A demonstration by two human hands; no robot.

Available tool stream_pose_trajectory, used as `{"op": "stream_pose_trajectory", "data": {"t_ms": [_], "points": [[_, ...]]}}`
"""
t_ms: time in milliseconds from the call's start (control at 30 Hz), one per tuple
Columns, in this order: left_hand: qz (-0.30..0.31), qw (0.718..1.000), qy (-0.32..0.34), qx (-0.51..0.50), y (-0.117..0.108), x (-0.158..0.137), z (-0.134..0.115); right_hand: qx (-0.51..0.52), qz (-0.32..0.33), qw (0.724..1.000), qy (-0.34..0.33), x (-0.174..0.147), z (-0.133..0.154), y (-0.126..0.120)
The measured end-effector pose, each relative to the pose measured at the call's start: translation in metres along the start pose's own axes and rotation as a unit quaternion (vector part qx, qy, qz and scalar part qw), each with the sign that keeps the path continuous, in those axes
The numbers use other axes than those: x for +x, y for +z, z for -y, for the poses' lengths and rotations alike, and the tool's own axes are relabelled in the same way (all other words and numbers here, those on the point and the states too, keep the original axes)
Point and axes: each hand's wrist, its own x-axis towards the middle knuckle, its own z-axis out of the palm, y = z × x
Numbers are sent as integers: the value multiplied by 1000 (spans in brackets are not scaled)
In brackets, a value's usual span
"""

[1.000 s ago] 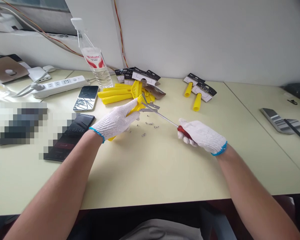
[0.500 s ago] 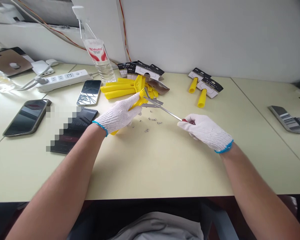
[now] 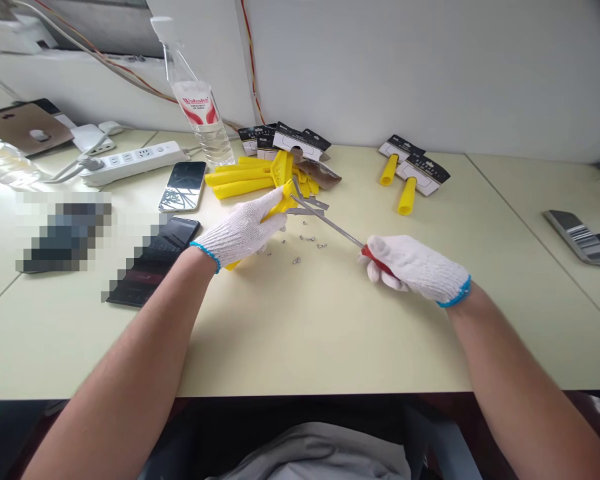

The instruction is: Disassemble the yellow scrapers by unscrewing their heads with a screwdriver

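Note:
My left hand [image 3: 243, 227], in a white knit glove, is closed around the handle of a yellow plastic scraper [image 3: 289, 192]. Its lower end shows beneath my palm. In my right hand [image 3: 413, 265], also gloved, is a red-handled screwdriver [image 3: 337, 228]. The shaft runs left and its tip meets the scraper's head, where a thin metal strip sticks up. Flat metal blades [image 3: 310, 211] lie by the head; whether they touch it I cannot tell. Several small screws [image 3: 310, 239] are scattered on the table just below.
Behind my left hand lie more yellow scrapers [image 3: 245, 181] with black-and-white cards. Two yellow handles [image 3: 407, 197] with cards sit further right. A water bottle [image 3: 200, 113], a power strip [image 3: 135, 160] and phones [image 3: 183, 187] stand or lie to the left. The wall bounds the back.
My right fingers have shifted on the screwdriver, loosening so that more of the red handle shows. The tip stays at the scraper's head. The whole view has shifted slightly.

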Motion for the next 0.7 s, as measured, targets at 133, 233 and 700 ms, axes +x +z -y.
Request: {"op": "stream_pose_trajectory", "data": {"t_ms": [133, 233, 700], "points": [[0, 1000, 3, -10, 0, 0, -1, 51, -10, 999, 1, 0, 2, 2], [-8, 1000, 1, -11, -1, 0, -3, 4, -94, 995, -38, 1, 3, 3], [-17, 999, 29, -23, -2, -1, 0, -19, -61, 997, -49, 2, -5, 1]]}}
